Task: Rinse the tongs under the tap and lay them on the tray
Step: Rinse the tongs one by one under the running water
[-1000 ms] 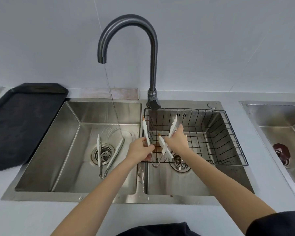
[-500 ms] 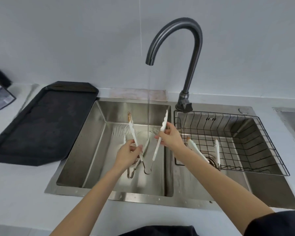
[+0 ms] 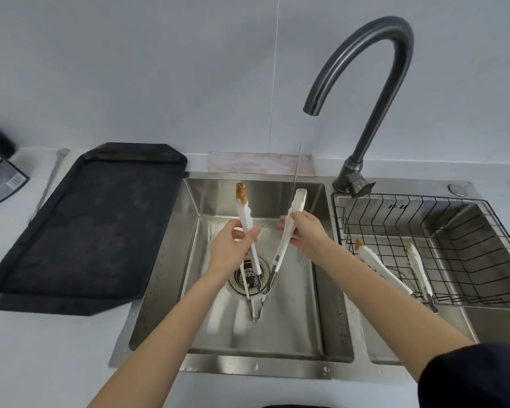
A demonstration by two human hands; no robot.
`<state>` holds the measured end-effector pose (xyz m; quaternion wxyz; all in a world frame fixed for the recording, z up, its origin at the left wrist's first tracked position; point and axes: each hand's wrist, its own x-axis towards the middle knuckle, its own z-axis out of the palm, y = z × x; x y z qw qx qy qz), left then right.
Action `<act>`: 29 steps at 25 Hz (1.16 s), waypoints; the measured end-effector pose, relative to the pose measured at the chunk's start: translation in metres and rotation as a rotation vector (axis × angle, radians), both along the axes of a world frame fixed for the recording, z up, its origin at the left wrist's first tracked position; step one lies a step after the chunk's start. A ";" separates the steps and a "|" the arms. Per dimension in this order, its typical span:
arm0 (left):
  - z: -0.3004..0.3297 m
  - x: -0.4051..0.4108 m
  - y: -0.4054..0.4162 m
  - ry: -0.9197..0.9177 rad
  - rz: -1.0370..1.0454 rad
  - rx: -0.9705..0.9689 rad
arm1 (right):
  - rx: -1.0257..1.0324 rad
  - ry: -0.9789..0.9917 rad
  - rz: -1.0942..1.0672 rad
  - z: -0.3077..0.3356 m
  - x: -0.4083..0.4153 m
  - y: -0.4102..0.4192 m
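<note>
I hold white tongs [image 3: 281,248] spread in a V over the left sink basin [image 3: 277,328]. My left hand [image 3: 231,248] grips the left arm, whose tip is stained brown. My right hand [image 3: 305,231] grips the right arm, and its tip meets the thin water stream from the dark tap [image 3: 365,72]. A second pair of tongs [image 3: 252,301] lies on the basin floor over the drain, partly hidden. A third, dirty pair [image 3: 389,269] lies in the wire basket [image 3: 465,254] on the right. The black tray [image 3: 80,225] sits on the counter to the left.
A pinkish cloth [image 3: 259,163] lies behind the sink by the wall. A dark packet [image 3: 0,181] sits at the far left of the counter. The right basin holds the wire basket. White counter runs along the front edge.
Both hands lifted the tongs out of the wire basket and carried them left over the left basin, then raised them so the right tip reaches the water stream.
</note>
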<state>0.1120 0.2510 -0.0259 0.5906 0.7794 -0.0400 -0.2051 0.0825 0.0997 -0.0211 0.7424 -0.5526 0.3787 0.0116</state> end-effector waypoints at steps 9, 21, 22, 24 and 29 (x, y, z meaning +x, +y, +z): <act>-0.005 0.027 -0.005 0.078 0.001 -0.042 | 0.264 -0.101 -0.192 -0.011 0.041 -0.010; -0.014 0.023 -0.011 0.349 -0.009 -0.175 | 0.397 -0.156 -0.003 -0.006 0.041 -0.026; -0.014 0.024 -0.010 0.370 0.005 -0.181 | 0.411 -0.182 0.002 -0.004 0.040 -0.027; -0.015 0.026 -0.007 0.393 0.009 -0.186 | 0.439 -0.216 0.016 -0.001 0.038 -0.028; -0.019 0.020 -0.002 0.416 -0.044 -0.208 | 0.455 -0.201 0.054 0.005 0.038 -0.025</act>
